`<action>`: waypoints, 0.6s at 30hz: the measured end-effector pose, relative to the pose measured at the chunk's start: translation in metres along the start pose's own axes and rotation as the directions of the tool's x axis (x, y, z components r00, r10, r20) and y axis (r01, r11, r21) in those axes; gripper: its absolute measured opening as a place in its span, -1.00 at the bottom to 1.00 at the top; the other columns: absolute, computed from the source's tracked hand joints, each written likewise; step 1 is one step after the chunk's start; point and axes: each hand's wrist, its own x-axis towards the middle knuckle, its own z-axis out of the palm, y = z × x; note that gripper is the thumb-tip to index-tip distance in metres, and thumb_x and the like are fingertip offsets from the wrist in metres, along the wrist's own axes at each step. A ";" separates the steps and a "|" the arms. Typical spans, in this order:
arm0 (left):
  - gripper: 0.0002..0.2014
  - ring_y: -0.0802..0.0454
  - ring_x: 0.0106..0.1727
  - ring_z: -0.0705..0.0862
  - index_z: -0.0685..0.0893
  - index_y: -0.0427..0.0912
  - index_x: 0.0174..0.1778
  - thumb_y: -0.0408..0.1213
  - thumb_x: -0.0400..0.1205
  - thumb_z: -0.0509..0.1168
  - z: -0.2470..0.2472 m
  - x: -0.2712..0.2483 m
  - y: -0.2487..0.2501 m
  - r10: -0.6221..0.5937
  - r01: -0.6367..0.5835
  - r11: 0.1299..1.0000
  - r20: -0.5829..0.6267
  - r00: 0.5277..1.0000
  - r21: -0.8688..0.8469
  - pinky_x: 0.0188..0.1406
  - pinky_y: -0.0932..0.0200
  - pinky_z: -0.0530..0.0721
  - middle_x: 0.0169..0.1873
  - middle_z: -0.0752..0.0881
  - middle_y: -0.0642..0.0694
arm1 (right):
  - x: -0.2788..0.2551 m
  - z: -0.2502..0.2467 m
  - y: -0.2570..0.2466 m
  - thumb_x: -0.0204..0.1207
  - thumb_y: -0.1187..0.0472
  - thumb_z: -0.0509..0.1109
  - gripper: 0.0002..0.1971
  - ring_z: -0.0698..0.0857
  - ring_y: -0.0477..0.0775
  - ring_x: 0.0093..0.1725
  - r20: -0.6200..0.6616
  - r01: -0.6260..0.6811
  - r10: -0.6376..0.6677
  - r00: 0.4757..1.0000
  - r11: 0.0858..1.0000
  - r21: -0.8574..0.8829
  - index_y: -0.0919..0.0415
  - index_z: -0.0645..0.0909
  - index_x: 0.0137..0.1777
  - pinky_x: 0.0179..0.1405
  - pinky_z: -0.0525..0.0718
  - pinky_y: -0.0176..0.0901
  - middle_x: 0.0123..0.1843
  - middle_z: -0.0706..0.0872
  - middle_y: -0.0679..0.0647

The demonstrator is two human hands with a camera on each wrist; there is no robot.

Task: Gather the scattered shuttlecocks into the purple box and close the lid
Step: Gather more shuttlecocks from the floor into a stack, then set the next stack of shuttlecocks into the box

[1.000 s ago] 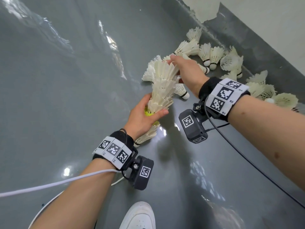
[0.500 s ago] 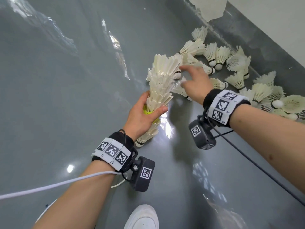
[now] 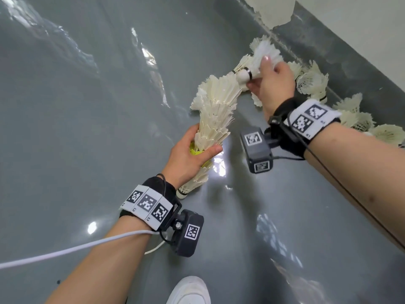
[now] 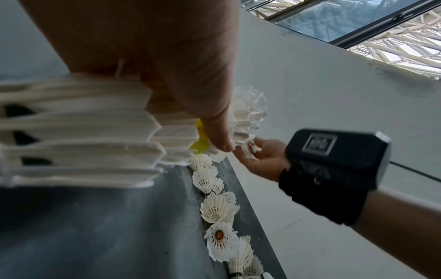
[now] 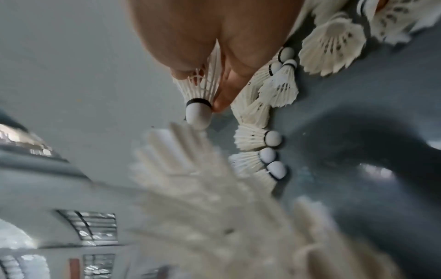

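Your left hand (image 3: 188,156) is wrapped round the lower part of a stack (image 3: 215,113) of nested white shuttlecocks, thumb on one side, fingers on the other. A yellow-green shuttlecock (image 3: 195,150) shows between your fingers, mostly covered by them. The stack's cork end pokes out below your palm, close to the grey floor (image 3: 87,128); whether it touches is unclear.

Your right hand (image 3: 272,84) pinches a single shuttlecock (image 3: 255,66) by its feathers, cork pointing at the open top of the stack, just short of it. Your hand covers part of the feathers.

Behind your right hand, loose shuttlecocks (image 3: 313,82) lie in a row along the foot of the wall (image 3: 361,23). Your right arm hides several of them, and the row runs off the picture's right edge.

The right wrist view is blurred near the stack, so its top feathers are hard to make out. The purple box appears in no view. A white shoe (image 3: 190,290) is cut off at the bottom edge.
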 end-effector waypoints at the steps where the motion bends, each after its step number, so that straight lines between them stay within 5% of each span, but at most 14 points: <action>1: -0.45 0.58 -0.02 0.61 0.48 0.14 0.37 -0.06 0.48 0.50 0.001 0.000 0.000 0.001 -0.001 1.000 0.007 1.000 0.007 -0.09 0.69 0.46 0.05 0.67 0.33 | 0.000 0.003 -0.006 0.70 0.01 0.17 -0.77 0.78 0.08 -0.05 0.041 -0.029 0.025 0.999 0.993 0.113 0.14 0.49 -0.08 -0.12 0.75 -0.11 0.04 0.73 0.15; 3: -0.44 0.60 -0.02 0.60 0.48 0.13 0.38 -0.06 0.47 0.50 0.002 0.000 0.001 0.003 -0.004 1.000 0.015 1.000 0.019 -0.08 0.69 0.45 0.05 0.67 0.32 | -0.007 0.007 -0.012 0.71 0.03 0.16 -0.74 0.74 0.07 -0.11 0.134 -0.026 0.011 0.991 0.994 0.107 0.17 0.54 -0.10 -0.14 0.74 -0.09 -0.02 0.73 0.15; 6: -0.42 0.50 0.06 0.63 0.50 0.11 0.39 -0.02 0.46 0.51 0.002 0.001 -0.001 -0.004 0.003 1.000 0.009 1.000 0.022 0.00 0.65 0.49 0.08 0.70 0.26 | -0.022 0.011 -0.005 0.67 0.00 0.20 -0.68 0.63 0.10 -0.14 0.286 0.077 -0.036 0.958 0.988 -0.136 0.22 0.56 -0.18 0.09 0.68 0.23 -0.12 0.66 0.16; 9: -0.41 0.47 0.09 0.62 0.49 0.11 0.41 -0.02 0.46 0.51 0.002 0.002 0.000 -0.010 0.010 0.999 0.005 1.000 0.031 0.03 0.64 0.50 0.09 0.70 0.26 | -0.032 0.009 -0.003 0.65 -0.11 0.13 -0.53 0.67 0.08 -0.04 0.346 0.104 -0.034 0.937 0.977 -0.184 0.31 0.65 -0.01 0.23 0.62 0.29 0.02 0.74 0.24; 12: -0.45 0.51 0.05 0.62 0.48 0.18 0.36 -0.03 0.47 0.51 0.006 0.006 0.004 -0.005 0.004 0.999 0.020 1.000 0.037 0.00 0.66 0.48 0.05 0.68 0.30 | -0.036 0.003 -0.007 0.64 -0.25 0.02 -0.50 0.69 -0.01 0.18 0.356 0.041 0.006 0.934 0.991 -0.124 0.06 0.64 0.18 0.25 0.64 0.11 0.20 0.73 0.01; 15: -0.43 0.29 0.13 0.67 0.49 0.18 0.36 0.02 0.45 0.51 0.018 0.012 0.013 0.009 -0.011 1.000 0.056 0.998 0.029 0.20 0.37 0.58 0.11 0.71 0.21 | -0.038 -0.011 -0.006 0.53 -0.35 0.16 -0.37 0.60 -0.08 0.31 0.347 -0.004 0.034 0.937 0.996 -0.086 0.04 0.44 0.46 0.31 0.59 0.07 0.37 0.58 -0.10; 16: -0.41 0.24 0.14 0.68 0.49 0.15 0.39 0.03 0.45 0.51 0.024 0.014 0.014 0.011 -0.011 1.000 0.067 0.998 0.012 0.25 0.24 0.60 0.13 0.72 0.18 | -0.039 -0.019 -0.005 0.52 -0.32 0.22 -0.40 0.61 -0.11 0.30 0.338 0.014 0.019 0.941 0.995 -0.095 0.03 0.44 0.43 0.30 0.61 0.06 0.36 0.59 -0.09; 18: -0.38 0.18 0.15 0.70 0.49 0.12 0.41 0.04 0.44 0.52 0.040 0.017 0.020 0.017 -0.015 1.000 0.108 0.994 -0.016 0.28 0.08 0.63 0.13 0.73 0.14 | -0.040 -0.037 -0.005 0.58 -0.14 0.31 -0.68 0.70 -0.29 0.02 0.294 0.010 0.016 0.956 0.996 -0.089 0.01 0.50 0.20 -0.05 0.71 -0.23 0.11 0.67 -0.13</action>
